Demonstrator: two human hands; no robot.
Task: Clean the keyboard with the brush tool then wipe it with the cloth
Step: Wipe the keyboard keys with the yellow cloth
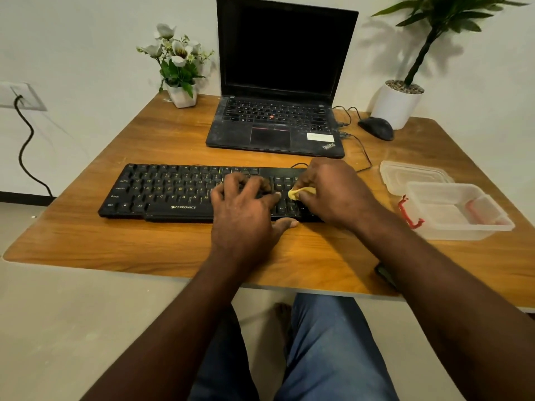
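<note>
Over the keyboard's right end: cloth stage, brush tool out of the hands

At the right-hand key block my right hand (333, 195) pinches a small yellow cloth (298, 193) between thumb and fingertips and presses it onto the keys near the arrow cluster. My left hand (246, 204) lies just beside it, fingers spread and bent on the keys, thumb against the front edge. It grips nothing and, as I read it, only steadies the keyboard (173, 192), which lies flat across the middle of the bench (86, 241).

I judge the task to be in its second half. With the cloth at work and no brush tool in either hand, brushing looks finished, though I cannot confirm that from the keys themselves. The cloth sits at the right end, so I cannot tell whether the letter rows to the left are wiped or waiting.

Right of the keyboard stands a clear plastic container (463, 234) with a red latch, its lid (414, 175) behind it. Something pinkish lies inside, perhaps the brush tool, but I cannot say. Beyond are a laptop (275, 125) and a mouse (376, 127).
</note>
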